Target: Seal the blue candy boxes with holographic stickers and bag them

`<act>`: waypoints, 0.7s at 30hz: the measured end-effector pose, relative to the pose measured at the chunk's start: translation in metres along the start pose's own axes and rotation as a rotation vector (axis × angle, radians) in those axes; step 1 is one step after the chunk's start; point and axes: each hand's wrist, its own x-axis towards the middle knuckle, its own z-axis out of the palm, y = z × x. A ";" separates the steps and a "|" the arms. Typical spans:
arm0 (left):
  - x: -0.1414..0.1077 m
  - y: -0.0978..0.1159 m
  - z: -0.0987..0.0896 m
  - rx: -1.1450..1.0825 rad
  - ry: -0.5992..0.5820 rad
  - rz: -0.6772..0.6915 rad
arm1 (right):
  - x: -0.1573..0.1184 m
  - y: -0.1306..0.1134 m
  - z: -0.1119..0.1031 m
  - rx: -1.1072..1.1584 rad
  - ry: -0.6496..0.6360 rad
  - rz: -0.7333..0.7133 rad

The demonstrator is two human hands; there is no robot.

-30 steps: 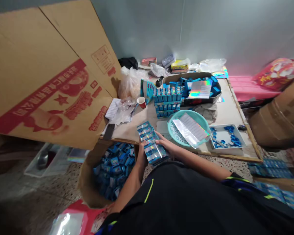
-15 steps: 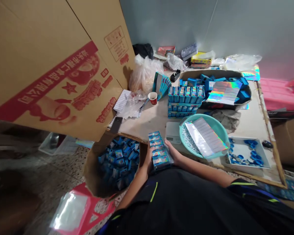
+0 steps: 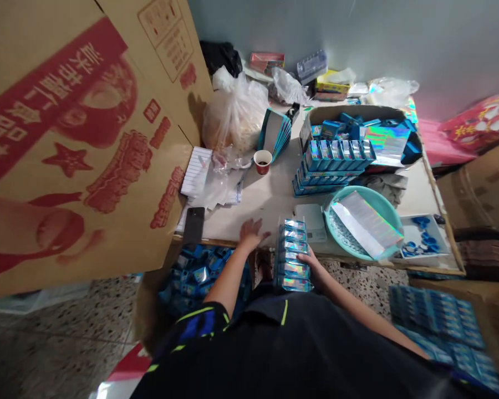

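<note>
My right hand [image 3: 312, 262] grips the side of a clear tray packed with a row of small blue boxes [image 3: 295, 246], close to my body at the table's front edge. My left hand [image 3: 251, 234] is off the tray, fingers spread, at the front edge of the table [image 3: 258, 202]. It holds nothing. Just beyond the tray lies a flat white scale [image 3: 310, 215]. Similar trays of blue boxes [image 3: 336, 157] are stacked farther back. Below my left forearm, a carton [image 3: 149, 296] on the floor contains many loose blue boxes [image 3: 202, 274].
A turquoise basin [image 3: 393, 213] holds small pale pieces and a shiny card sheet [image 3: 368, 224]. Right of it is a white tray [image 3: 438, 249] with blue caps. A paper cup [image 3: 262, 163] with dark liquid and a phone [image 3: 193, 224] stand left. A large cardboard box [image 3: 120, 233] rises there.
My left hand has let go of the tray and moved left to the table edge. My right hand keeps hold of it. The view has shifted, showing more floor at right.
</note>
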 end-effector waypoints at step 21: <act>-0.031 -0.030 -0.109 0.395 0.534 0.015 | 0.135 0.015 0.064 -0.234 0.106 -0.075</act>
